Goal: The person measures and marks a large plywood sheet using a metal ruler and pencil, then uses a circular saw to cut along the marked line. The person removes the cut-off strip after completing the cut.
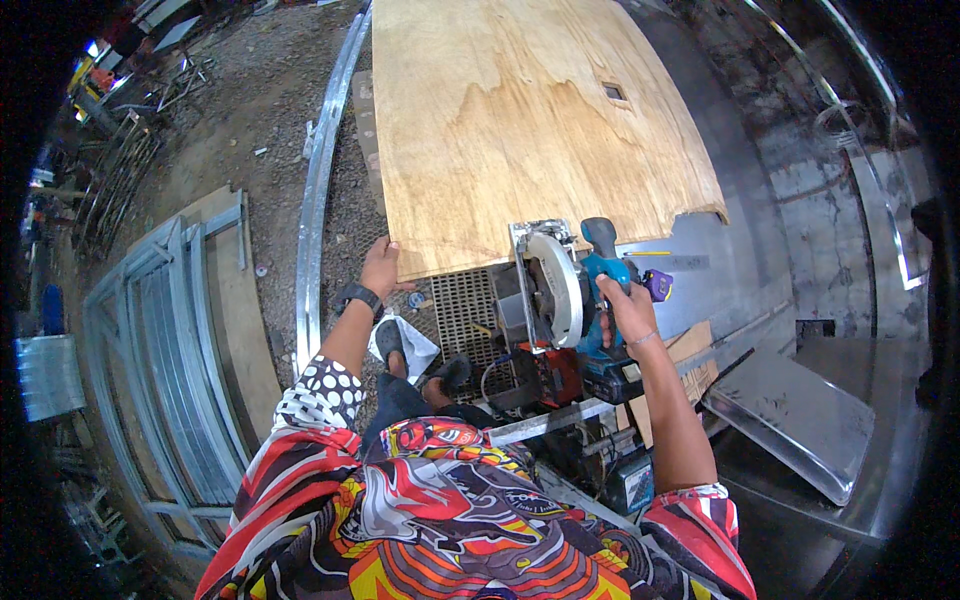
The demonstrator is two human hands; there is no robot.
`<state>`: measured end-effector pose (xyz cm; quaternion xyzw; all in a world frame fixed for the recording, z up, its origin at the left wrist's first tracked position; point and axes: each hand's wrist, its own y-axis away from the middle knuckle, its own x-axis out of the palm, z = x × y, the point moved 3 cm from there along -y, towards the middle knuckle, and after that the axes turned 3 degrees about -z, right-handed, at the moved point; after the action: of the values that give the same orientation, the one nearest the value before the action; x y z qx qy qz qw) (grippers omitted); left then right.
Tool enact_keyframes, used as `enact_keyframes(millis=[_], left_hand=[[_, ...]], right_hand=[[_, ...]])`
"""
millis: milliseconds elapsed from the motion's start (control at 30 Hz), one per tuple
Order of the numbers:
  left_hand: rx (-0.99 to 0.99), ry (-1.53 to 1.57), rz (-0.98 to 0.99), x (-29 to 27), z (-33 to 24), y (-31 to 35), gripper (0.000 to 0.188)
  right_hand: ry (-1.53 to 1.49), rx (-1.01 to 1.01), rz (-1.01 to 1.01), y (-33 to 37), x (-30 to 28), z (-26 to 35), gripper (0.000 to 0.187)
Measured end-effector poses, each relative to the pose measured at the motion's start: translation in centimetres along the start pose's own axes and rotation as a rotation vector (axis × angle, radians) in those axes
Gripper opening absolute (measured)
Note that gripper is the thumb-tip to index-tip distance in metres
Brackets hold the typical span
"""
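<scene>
A large plywood sheet (pixel 480 130) stretches away in front of me, with a small square hole toward its right side and a ragged notch at its near right corner. My left hand (pixel 380 268) grips the sheet's near left corner. In my right hand (pixel 628 310) is the handle of a teal cordless circular saw (pixel 603 266). The saw's metal base plate (pixel 540 232) sits at the plywood's near edge, its pale round guard (pixel 556 290) facing left. The blade's contact with the wood is hidden.
Beside the saw lies a purple tape measure (pixel 657 285), with a yellow pencil (pixel 655 253) and a ruler (pixel 685 262) on the metal surface. A long metal channel (pixel 325 170) runs along the left. Welded metal frames (pixel 165 350) lie farther left; a bent metal sheet (pixel 795 415) is at right.
</scene>
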<state>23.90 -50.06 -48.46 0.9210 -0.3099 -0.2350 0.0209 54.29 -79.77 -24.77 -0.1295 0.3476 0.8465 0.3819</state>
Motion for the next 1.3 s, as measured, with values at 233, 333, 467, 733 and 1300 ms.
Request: enact_keyframes(millis=[233,333,467,733,1300], left_hand=[[-0.167,0.045,-0.003,-0.1,-1.8,0.4,0.043],[-0.418,0.499,-0.024,0.2,-3.8,1.1,0.043],[-0.352,0.273,-0.016,-0.2,-4.9,1.3,0.043],[-0.062,-0.04,-0.018,-0.5,0.1,0.5,0.044],[-0.363,0.292,-0.034,-0.5,-5.9,2.3,0.043]], right_hand=[[0.015,0.01,0.0,-0.3,-0.1,-0.3,0.043],[0.012,0.025,-0.004,-0.1,-0.1,-0.1,0.043],[0.007,0.032,-0.01,-0.2,-0.1,-0.5,0.043],[-0.007,0.028,0.021,-0.2,0.3,0.0,0.044],[0.003,0.0,0.003,-0.3,0.1,-0.6,0.045]])
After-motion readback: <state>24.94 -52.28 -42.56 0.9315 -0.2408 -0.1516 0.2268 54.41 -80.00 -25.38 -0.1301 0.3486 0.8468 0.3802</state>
